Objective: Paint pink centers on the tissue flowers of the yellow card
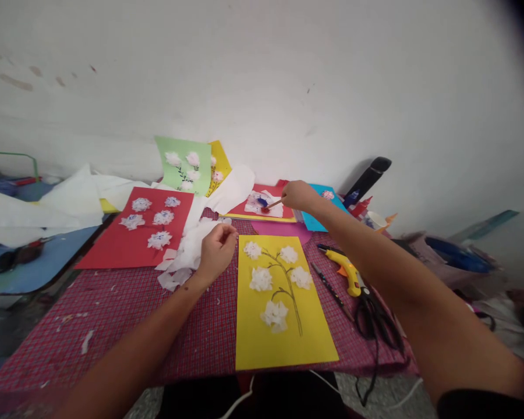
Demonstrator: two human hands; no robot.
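My right hand [297, 196] grips a thin paintbrush [276, 203], its tip down at the red paint on a stained white tissue [251, 203]. A dark blue blot lies beside the red one. Closed with curled fingers, my left hand [218, 249] hovers by the upper left corner of a yellow card [255, 346]; whether anything is in its fingers is hidden. Several white paper flowers [261, 279] sit on this card around a drawn brown stem. Crumpled white tissue [191, 247] lies just left of my left hand.
To the right lie a pencil [332, 291], a yellow glue gun [349, 270] and black-handled scissors [378, 320]. A red card [113, 244] with flowers is on the left. Green [203, 154] and blue [317, 220] flower cards are at the back, near the wall.
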